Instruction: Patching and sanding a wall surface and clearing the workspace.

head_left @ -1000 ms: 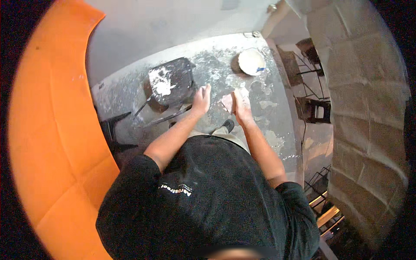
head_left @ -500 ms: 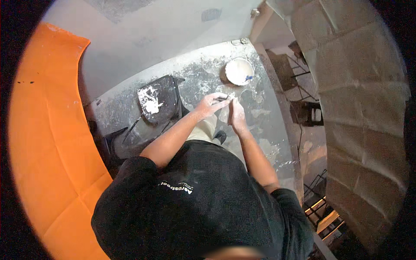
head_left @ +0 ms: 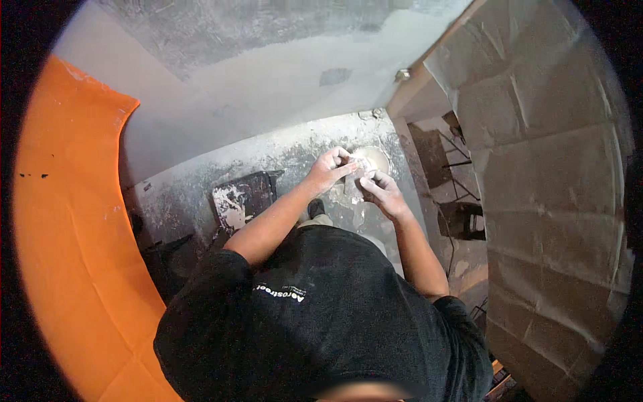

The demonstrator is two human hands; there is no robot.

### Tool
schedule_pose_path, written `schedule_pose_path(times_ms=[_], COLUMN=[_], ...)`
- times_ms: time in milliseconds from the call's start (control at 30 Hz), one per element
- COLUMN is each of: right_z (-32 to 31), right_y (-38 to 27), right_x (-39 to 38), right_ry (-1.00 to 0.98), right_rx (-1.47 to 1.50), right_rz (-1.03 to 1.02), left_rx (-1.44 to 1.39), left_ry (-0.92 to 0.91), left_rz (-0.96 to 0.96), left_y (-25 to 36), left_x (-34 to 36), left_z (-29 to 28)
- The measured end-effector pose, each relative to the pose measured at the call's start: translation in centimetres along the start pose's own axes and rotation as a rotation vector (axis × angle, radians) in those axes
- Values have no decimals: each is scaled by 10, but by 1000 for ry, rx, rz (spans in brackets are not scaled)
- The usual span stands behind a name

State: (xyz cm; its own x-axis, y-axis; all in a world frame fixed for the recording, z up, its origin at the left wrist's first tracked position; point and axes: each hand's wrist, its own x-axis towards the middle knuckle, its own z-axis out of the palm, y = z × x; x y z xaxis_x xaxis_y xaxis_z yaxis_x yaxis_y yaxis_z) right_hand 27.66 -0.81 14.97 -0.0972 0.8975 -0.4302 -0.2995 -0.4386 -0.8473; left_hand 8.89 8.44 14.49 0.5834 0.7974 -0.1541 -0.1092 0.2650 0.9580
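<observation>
My left hand (head_left: pixel 327 170) and my right hand (head_left: pixel 384 193), both dusted white, meet in front of my body. Between them is a small, thin greyish piece (head_left: pixel 358 182) with white smears, whose exact kind I cannot make out. The left fingers pinch its upper left side, while the right thumb and fingers close on its right edge. Just beyond, on the floor, stands a round white bucket (head_left: pixel 379 158), partly hidden by the hands and the piece.
A black tray-like thing (head_left: pixel 258 194) smeared with white lies left of my forearm. Orange sheeting (head_left: pixel 80 221) hangs at the left, brown sheeting (head_left: pixel 549 181) at the right. A grey, patchy wall (head_left: pixel 268 80) rises ahead above the stained floor (head_left: pixel 181 201).
My view has tilted up, showing more wall. The right hand has turned with its fingers now bent toward the left, and the greyish piece shows more plainly between the hands, in front of the bucket.
</observation>
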Motion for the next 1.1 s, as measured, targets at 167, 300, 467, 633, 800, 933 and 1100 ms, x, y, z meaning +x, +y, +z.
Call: schedule_pose_path(times_ms=[167, 300, 467, 633, 800, 933, 1100], right_z=[26, 31, 42, 57, 43, 30, 56], right_y=[-36, -46, -96, -169, -219, -234, -274], right_x=[54, 101, 170, 225, 275, 299, 321], right_ry=[24, 10, -116, -225, -243, -233, -226], right_rx=[231, 551, 611, 228, -102, -14, 336], right_rz=[-36, -76, 70, -369, -544, -499, -602], left_rx=[-256, -342, -337, -298, -500, -279, -380], left_ry=[80, 197, 278, 494, 410, 492, 509], left_rz=[7, -84, 28, 140, 189, 188, 245], left_y=[12, 44, 63, 113, 139, 146, 193], left_x=[40, 48, 74, 135, 188, 221, 252], left_z=[-33, -48, -80, -93, -101, -105, -112])
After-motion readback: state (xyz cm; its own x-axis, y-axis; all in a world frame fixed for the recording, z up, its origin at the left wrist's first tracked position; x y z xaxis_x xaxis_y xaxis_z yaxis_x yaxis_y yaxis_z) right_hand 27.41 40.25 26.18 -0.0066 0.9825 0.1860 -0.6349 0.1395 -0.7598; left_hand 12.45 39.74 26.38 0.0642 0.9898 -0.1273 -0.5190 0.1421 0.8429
